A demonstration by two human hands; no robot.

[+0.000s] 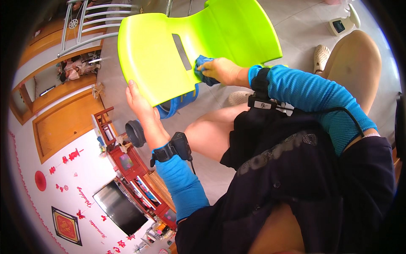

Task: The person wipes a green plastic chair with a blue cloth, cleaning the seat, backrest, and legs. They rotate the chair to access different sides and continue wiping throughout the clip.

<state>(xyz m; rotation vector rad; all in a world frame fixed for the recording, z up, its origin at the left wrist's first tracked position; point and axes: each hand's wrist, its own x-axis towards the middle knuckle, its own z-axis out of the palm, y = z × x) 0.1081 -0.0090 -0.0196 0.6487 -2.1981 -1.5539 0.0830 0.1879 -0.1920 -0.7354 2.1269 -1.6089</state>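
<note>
A bright lime-green plastic chair (pixel 149 54) stands before me, its backrest to the left and its seat to the right. There is a slot in the lower backrest. My left hand (pixel 139 103) grips the backrest's outer edge near a corner, with the fingers partly hidden. A crumpled blue cloth (pixel 203 70) is bunched under my right hand (pixel 222 70), pressed to the chair's side where backrest meets seat. Blue sleeves and black wrist straps cover both forearms.
Below the chair a blue bucket (pixel 177 103) is partly hidden. A dark round container (pixel 135 133) sits near my left wrist. A grey metal rack (pixel 95 22) stands beyond the backrest. A white device with a dark screen (pixel 341 25) lies on the tiled floor (pixel 298 23).
</note>
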